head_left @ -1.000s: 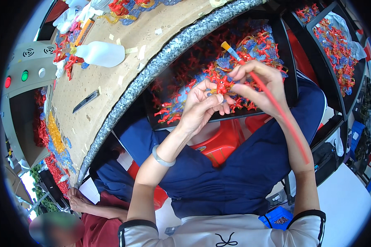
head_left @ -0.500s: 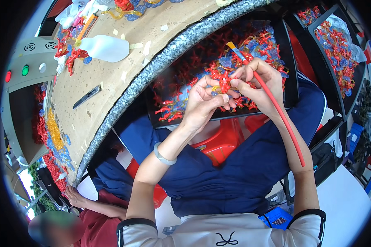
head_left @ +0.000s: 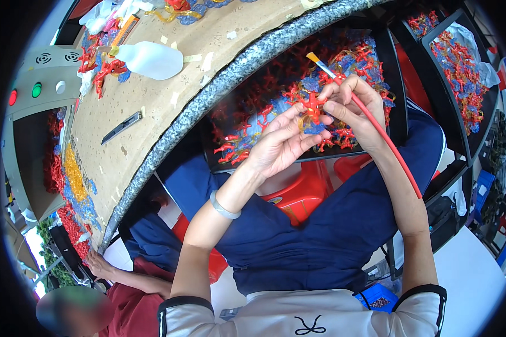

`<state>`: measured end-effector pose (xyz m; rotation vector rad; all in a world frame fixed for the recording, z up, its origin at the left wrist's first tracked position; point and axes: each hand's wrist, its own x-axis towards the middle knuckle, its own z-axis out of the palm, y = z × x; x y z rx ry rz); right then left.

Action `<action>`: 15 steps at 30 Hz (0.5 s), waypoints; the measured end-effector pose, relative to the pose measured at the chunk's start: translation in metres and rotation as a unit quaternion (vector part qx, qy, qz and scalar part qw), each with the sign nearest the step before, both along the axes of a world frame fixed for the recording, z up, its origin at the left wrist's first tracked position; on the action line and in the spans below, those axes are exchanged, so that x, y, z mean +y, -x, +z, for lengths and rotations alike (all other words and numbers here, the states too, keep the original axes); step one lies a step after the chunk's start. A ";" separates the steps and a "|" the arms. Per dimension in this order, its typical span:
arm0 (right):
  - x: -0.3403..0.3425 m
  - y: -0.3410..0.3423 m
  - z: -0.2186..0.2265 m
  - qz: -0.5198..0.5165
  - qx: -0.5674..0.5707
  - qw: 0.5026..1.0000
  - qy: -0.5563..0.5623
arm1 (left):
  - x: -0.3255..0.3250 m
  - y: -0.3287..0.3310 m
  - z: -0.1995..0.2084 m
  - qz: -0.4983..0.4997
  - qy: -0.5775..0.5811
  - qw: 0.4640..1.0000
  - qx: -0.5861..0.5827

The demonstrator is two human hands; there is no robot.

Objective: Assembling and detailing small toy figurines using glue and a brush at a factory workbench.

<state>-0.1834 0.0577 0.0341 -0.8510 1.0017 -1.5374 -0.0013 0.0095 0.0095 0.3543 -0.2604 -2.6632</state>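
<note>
Viewed remotely through the head camera, I log the right hand point(head_left: 357, 106) closed around a red-handled brush point(head_left: 396, 154), its yellowish bristles pointing far and left, the handle running back over the forearm. Thumb and finger of that same hand also reach the right side of a small red figure point(head_left: 314, 104). Left hand point(head_left: 281, 146): partly spread, fingertips at the figure's left side; I cannot tell whether they grip it. The figure sits between both hands, above a black tray point(head_left: 398, 84) heaped with red, blue and amber pieces. A second black tray point(head_left: 445, 101), similarly filled, stands to the right. On the worktop point(head_left: 163, 106), far left, I note a white bottle point(head_left: 154, 60) lying on its side, with a cutter knife point(head_left: 122, 127) nearer. At near left, a co-worker's hand point(head_left: 98, 264) is by a red pile point(head_left: 72, 227)
</note>
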 end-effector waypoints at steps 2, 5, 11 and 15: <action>0.000 0.000 -0.004 0.018 0.009 1.000 -0.010 | 0.000 -0.001 0.000 -0.008 0.010 1.000 0.012; -0.005 -0.002 -0.006 -0.010 0.145 0.989 0.036 | -0.002 -0.002 -0.001 -0.006 0.049 0.999 -0.010; -0.001 -0.004 -0.004 -0.036 0.129 0.991 0.013 | -0.001 0.003 0.003 0.098 0.243 0.945 -0.198; 0.002 -0.005 -0.006 -0.037 0.163 0.986 0.005 | 0.000 0.006 0.007 0.134 0.297 0.916 -0.235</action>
